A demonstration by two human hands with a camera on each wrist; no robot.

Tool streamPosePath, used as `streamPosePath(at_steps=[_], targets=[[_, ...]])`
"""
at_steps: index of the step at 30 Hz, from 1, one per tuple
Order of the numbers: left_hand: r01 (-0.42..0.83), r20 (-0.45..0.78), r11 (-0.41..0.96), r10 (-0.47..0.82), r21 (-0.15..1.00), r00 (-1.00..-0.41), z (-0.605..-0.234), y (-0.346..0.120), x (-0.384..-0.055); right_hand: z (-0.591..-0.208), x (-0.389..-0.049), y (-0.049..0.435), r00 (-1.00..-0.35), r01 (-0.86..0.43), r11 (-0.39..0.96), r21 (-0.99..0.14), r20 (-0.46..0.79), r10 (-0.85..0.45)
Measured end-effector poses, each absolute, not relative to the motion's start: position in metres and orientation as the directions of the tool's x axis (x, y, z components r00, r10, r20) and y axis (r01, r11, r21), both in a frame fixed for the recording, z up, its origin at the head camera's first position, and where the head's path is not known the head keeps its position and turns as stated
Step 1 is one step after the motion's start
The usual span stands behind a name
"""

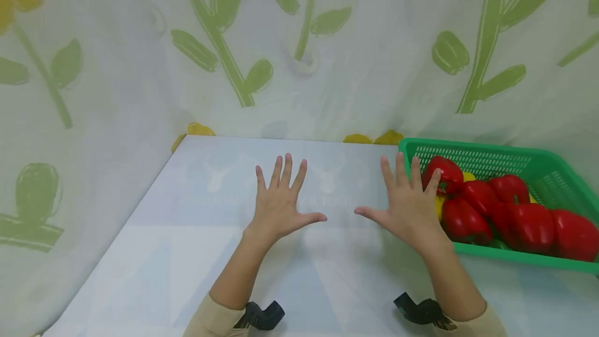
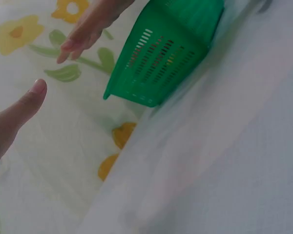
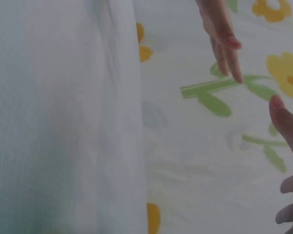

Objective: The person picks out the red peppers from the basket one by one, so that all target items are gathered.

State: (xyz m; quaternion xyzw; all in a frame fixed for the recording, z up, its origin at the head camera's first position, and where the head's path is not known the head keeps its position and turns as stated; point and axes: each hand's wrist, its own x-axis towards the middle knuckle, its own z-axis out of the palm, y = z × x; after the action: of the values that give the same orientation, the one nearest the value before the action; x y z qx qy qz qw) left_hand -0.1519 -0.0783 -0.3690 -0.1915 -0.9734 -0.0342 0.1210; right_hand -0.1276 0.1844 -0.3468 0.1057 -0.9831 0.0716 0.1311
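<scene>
With left hand (image 1: 279,207) and right hand (image 1: 412,209) held above the tabletop (image 1: 140,264), fingers (image 1: 300,175) spread apart, handling seems not yet begun, and any grasp would require the red peppers (image 1: 529,225) in the green basket (image 1: 529,260) to be reached.

1. Head: looks from above, forward and down across the pale tabletop (image 1: 140,264) to the flower-print backdrop (image 1: 365,77).
2. Left wrist: low, tilted, facing the green plastic basket (image 2: 161,53), shared with the head view.
3. Right wrist: low, turned sideways; all three share the backdrop.
</scene>
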Motion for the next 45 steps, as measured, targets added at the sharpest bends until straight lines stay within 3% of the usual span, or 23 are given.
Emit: streamPosePath(at_steps=[21, 45], targets=[[0.422, 0.277, 0.906, 0.398, 0.033, -0.875, -0.348, -0.059, -0.163, -0.328, -0.123, 0.214, -0.942, -0.178, 0.972, -0.155, 0.313, -0.122], [0.478, 0.224, 0.877, 0.459, 0.039, -0.860, -0.337, -0.012, -0.174, -0.318, -0.117, 0.259, -0.976, -0.057, 0.983, -0.175, 0.215, -0.018]])
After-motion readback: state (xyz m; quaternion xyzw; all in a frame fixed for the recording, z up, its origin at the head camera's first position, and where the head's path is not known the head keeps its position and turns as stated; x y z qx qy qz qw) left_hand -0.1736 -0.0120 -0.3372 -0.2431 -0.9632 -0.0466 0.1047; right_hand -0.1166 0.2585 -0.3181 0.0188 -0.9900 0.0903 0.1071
